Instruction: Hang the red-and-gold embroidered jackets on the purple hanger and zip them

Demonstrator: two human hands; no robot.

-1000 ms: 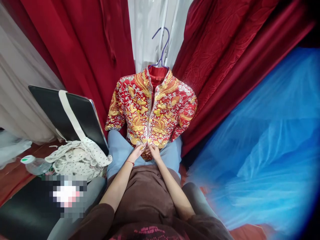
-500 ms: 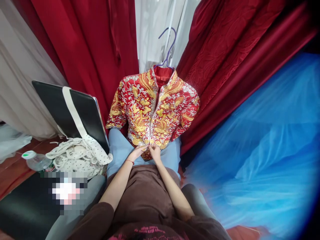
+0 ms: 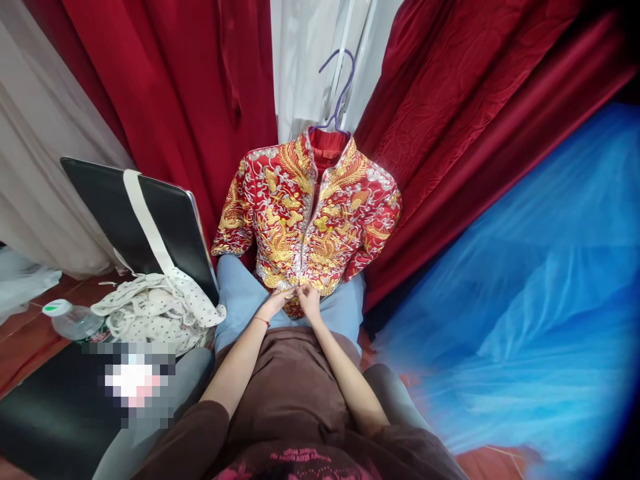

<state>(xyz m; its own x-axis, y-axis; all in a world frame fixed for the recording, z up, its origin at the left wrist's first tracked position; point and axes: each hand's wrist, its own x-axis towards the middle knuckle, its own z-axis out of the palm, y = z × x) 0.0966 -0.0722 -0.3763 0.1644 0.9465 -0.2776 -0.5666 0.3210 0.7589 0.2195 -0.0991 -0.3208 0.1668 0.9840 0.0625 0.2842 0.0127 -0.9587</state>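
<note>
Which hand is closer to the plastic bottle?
Left. The left hand, low on the embroidered jacket, is right of the plastic bottle, past the spotted cloth; the right hand, beside it, is farther right.

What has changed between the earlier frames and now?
The right hand has curled inward at the bottom of the jacket; no grip is visibly released. The hanger sits slightly farther right in view, as the camera shifted. Unchanged: left hand at the jacket's bottom, spotted cloth, bottle.
</note>
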